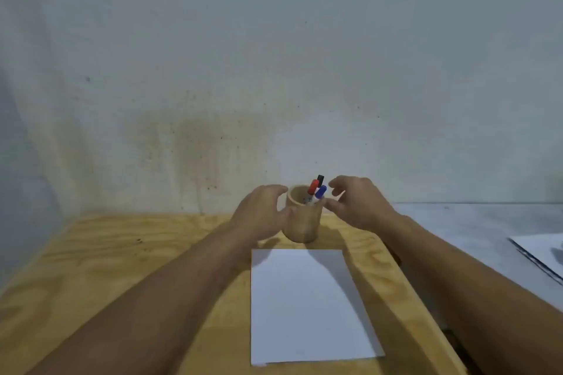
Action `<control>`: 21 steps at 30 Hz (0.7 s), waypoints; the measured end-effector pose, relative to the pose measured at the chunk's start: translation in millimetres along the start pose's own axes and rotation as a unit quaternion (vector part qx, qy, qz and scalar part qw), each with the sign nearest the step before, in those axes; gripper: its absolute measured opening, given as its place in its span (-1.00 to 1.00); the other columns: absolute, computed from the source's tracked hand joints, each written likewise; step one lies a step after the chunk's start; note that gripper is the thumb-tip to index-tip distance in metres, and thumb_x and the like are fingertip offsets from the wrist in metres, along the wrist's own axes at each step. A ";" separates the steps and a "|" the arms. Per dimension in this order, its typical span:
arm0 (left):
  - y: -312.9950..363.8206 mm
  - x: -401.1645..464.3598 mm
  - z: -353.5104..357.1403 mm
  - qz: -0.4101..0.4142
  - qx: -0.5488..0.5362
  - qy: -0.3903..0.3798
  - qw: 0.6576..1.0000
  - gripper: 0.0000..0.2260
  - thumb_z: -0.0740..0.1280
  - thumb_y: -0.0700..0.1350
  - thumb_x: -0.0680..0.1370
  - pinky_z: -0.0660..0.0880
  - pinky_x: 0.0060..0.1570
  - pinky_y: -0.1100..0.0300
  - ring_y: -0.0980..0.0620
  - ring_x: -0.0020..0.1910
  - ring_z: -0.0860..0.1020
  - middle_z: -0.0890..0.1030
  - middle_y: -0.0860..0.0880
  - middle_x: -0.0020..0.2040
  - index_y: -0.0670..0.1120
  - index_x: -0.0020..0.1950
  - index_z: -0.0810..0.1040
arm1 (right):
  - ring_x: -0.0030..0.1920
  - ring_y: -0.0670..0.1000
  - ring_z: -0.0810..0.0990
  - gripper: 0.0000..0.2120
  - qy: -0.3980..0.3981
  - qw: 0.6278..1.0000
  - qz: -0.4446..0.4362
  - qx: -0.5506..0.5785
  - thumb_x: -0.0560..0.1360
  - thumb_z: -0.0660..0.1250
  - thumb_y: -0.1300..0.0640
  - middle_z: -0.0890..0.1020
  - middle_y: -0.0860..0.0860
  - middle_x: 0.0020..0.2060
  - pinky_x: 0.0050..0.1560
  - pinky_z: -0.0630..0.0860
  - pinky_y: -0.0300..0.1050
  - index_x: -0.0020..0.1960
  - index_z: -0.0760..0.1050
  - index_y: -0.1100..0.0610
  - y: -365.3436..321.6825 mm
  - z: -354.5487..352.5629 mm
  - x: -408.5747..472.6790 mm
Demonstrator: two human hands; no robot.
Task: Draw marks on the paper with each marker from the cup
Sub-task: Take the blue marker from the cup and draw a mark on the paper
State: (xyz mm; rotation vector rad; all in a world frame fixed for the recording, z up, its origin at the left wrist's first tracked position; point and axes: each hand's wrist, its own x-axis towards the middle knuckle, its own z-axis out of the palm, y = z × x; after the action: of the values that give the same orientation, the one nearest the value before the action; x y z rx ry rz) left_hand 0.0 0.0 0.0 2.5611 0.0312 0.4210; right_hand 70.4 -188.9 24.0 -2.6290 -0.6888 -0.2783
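A round wooden cup [304,222] stands near the far edge of the wooden table [128,271]. Three markers lean in it: one with a red cap [313,186], one with a blue cap [320,191] and one with a black cap [320,179]. A blank white sheet of paper [307,304] lies in front of the cup. My left hand [262,213] curves against the cup's left side, fingers apart. My right hand [358,202] hovers just right of the markers, fingers spread, holding nothing.
A pale wall [274,70] rises directly behind the table. To the right is a grey surface [475,222] with a white sheet or board [542,250] at the frame edge. The table's right edge runs diagonally under my right forearm.
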 end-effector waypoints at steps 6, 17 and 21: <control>-1.7 19.2 19.5 -0.057 -0.110 -0.004 0.992 -0.55 0.23 0.02 0.57 0.32 0.33 0.05 -0.07 0.41 0.33 0.34 -0.02 0.47 -0.02 0.44 0.28 | -0.18 0.00 0.55 -0.71 0.016 0.987 0.070 0.142 0.46 0.46 0.02 0.63 0.04 -0.14 -0.29 0.38 -0.24 0.09 0.60 0.16 -4.0 20.9 13.8; -8.1 26.4 28.2 -0.075 -0.156 0.032 0.984 -0.59 0.34 -0.05 0.51 0.35 0.14 0.20 -0.07 0.33 0.43 0.50 -0.06 0.36 -0.08 0.35 0.45 | -0.12 0.06 0.68 -0.89 0.079 0.961 0.063 0.257 0.49 0.42 0.14 0.69 0.06 -0.16 -0.09 0.60 -0.07 -0.06 0.57 0.17 -2.4 17.4 24.6; -8.2 26.6 26.4 -0.076 -0.178 0.029 0.981 -0.60 0.35 -0.07 0.49 0.39 0.22 0.12 -0.05 0.31 0.45 0.52 -0.07 0.33 -0.09 0.32 0.46 | -0.09 -0.04 0.70 -0.93 0.126 0.937 0.036 0.323 0.57 0.31 0.18 0.69 0.05 -0.11 0.02 0.63 0.03 0.05 0.49 0.15 -7.0 -5.0 22.4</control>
State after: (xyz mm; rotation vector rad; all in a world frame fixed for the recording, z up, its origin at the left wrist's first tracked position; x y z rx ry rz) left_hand 33.8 -3.6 -17.8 2.1764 0.1586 0.4026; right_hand 85.7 -175.9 37.3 -1.9419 -0.4869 -0.2991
